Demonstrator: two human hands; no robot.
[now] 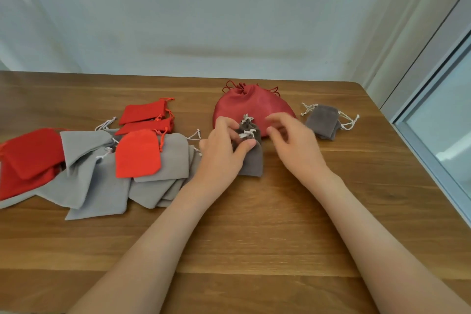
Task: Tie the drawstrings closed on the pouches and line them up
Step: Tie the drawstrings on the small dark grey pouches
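Note:
A small dark grey pouch [252, 160] with white drawstrings lies on the wooden table [254, 237] at the centre. My left hand [221, 150] pinches its gathered neck between thumb and fingers. My right hand [295, 140] hovers just right of the pouch, fingers loosely curled and blurred, holding nothing that I can make out. Behind them sits a large dark red pouch [252, 107] with its neck cinched. Another dark grey pouch [323, 121], its drawstrings pulled, lies to the right of it.
A heap of light grey pouches [102, 181] and bright red pouches [139, 153] covers the table's left side. Two small red pouches [145, 115] lie behind the heap. A window frame [433, 160] borders the table's right edge; a wall stands behind.

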